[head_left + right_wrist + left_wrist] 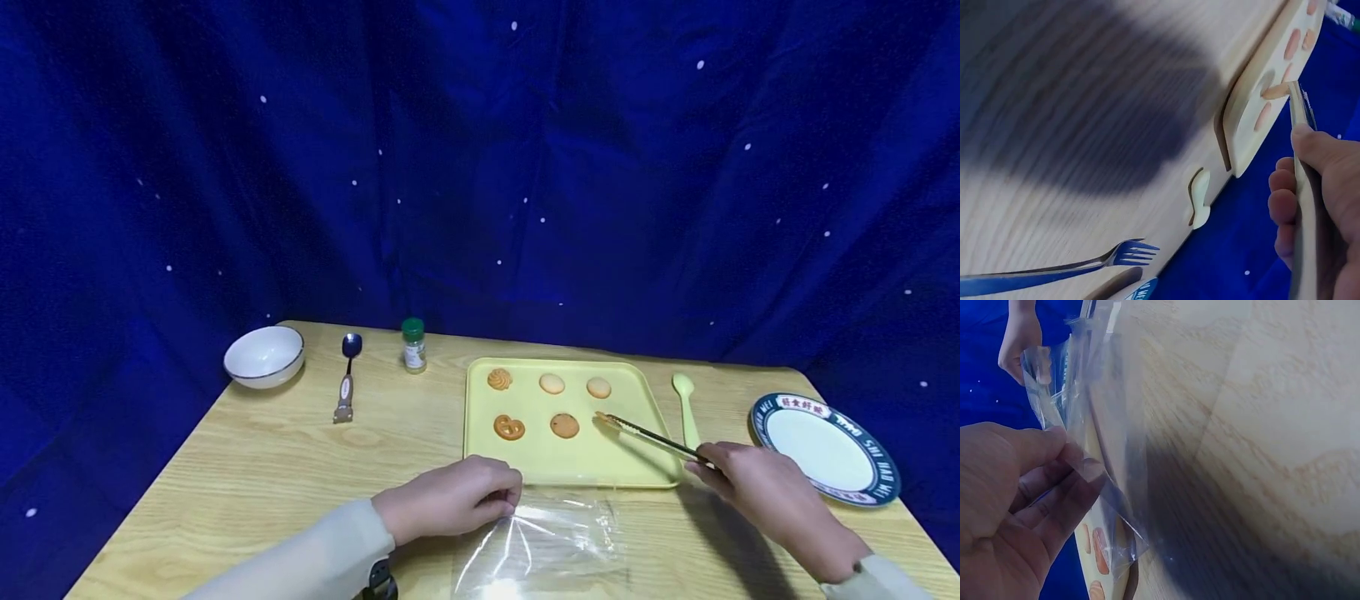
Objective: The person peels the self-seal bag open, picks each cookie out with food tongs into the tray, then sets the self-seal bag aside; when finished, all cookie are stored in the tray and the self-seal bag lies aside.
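Note:
My left hand (457, 498) pinches the edge of a clear plastic bag (1125, 425) between thumb and fingers, and the bag lies at the near edge of a yellow tray (540, 473). My right hand (776, 492) grips a pair of tongs (648, 434) that reaches over the tray's right side. A cookie (1275, 92) sits at the tongs' tips, held above the tray. On the tray lie a swirled cookie (499, 379), a pretzel-shaped cookie (509, 427), a speckled round cookie (565, 425) and two plain round cookies (552, 383).
A pale green spoon (686, 408) lies right of the tray, and a rimmed plate (821, 446) beyond it. The right wrist view shows a fork (1132, 253). To the left are a white bowl (264, 357), a spoon (346, 379) and a green-capped jar (414, 346). A blue curtain (480, 167) hangs behind.

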`<act>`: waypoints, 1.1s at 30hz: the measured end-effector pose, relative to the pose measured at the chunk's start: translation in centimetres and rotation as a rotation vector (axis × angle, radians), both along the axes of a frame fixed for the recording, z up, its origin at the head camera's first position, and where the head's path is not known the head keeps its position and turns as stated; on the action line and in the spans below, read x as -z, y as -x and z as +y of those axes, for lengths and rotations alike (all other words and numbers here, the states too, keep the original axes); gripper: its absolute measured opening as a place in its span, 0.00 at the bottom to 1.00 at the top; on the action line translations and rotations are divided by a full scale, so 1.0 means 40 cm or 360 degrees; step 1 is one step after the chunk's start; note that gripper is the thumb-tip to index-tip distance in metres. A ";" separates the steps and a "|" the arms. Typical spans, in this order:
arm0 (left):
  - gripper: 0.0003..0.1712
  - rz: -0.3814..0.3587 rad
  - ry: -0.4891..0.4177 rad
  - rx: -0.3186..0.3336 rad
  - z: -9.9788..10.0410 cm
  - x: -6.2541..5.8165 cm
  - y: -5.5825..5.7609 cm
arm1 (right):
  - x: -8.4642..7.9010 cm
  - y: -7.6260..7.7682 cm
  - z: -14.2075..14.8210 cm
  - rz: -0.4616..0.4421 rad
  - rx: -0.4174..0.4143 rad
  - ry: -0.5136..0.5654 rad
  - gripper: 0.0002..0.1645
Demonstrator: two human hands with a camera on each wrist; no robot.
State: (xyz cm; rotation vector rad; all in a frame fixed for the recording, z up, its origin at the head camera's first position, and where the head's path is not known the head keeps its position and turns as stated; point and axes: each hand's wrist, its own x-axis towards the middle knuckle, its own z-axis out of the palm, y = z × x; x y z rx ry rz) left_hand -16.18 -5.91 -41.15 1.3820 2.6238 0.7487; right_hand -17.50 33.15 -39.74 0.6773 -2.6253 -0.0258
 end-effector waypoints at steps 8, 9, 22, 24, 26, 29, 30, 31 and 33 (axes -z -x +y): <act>0.08 0.0003 -0.0003 0.0018 0.001 0.003 0.002 | 0.013 -0.012 -0.010 -0.0037 0.0021 -0.0116 0.20; 0.08 -0.0001 -0.0004 0.0019 0.001 0.003 0.002 | 0.014 -0.013 -0.010 -0.0053 0.0024 -0.0112 0.20; 0.08 0.0005 0.0010 0.0003 0.002 -0.001 -0.003 | 0.004 -0.098 0.035 -0.0327 0.0254 0.0075 0.18; 0.08 0.0005 0.0018 -0.0001 0.003 -0.002 -0.003 | 0.002 -0.122 0.049 -0.0536 0.0395 0.0035 0.21; 0.08 0.0009 0.0026 -0.0001 0.005 -0.003 -0.003 | 0.005 -0.139 0.062 -0.0718 0.0500 -0.0005 0.23; 0.08 0.0014 0.0039 -0.0003 0.007 -0.003 -0.003 | 0.024 -0.155 0.077 -0.0896 0.0552 0.0008 0.25; 0.08 0.0015 0.0041 -0.0002 0.008 -0.003 -0.003 | 0.032 -0.161 0.081 -0.0932 0.0558 0.0024 0.24; 0.08 0.0016 0.0040 0.0003 0.009 -0.003 -0.003 | 0.041 -0.166 0.084 -0.0972 0.0576 0.0038 0.24; 0.08 0.0020 0.0042 0.0010 0.012 -0.002 -0.003 | 0.057 -0.176 0.092 -0.1025 0.0609 0.0066 0.25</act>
